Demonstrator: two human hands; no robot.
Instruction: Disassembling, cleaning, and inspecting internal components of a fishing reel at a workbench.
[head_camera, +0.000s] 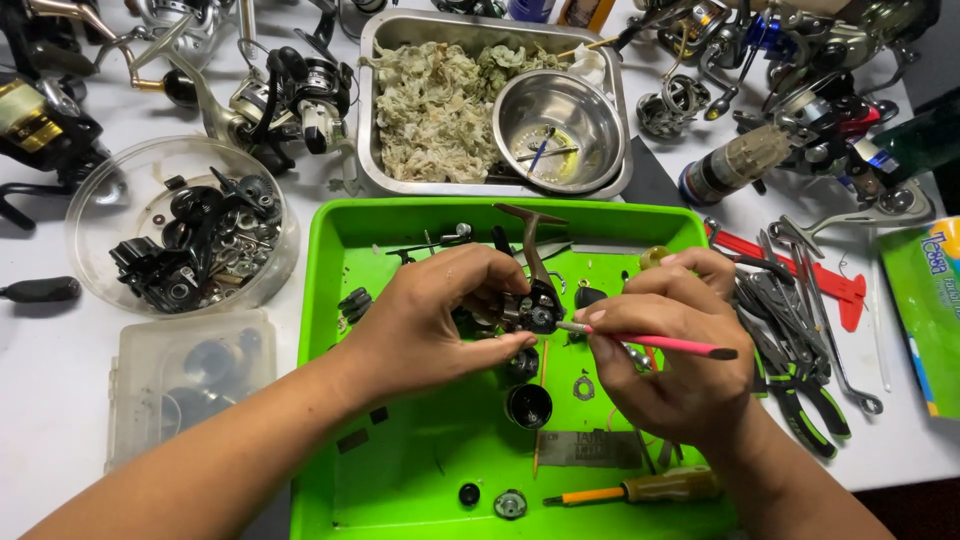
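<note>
My left hand (440, 315) grips a dark fishing reel body (530, 300) over a bright green tray (400, 470), the reel's stem pointing up and away. My right hand (670, 350) holds a thin pink-handled brush (665, 343) with its tip touching the reel's open side. Small reel parts lie in the tray below: a black spool cup (528, 405), a gear (510, 504), a washer plate (584, 387) and a yellow-handled screwdriver (630, 490).
Behind the tray stands a steel pan (372, 150) of stained rags with a steel bowl (560, 120). A clear bowl of black parts (180, 235) and a plastic box (185, 380) sit left. Pliers and wrenches (800, 330) lie right; several reels crowd the far edge.
</note>
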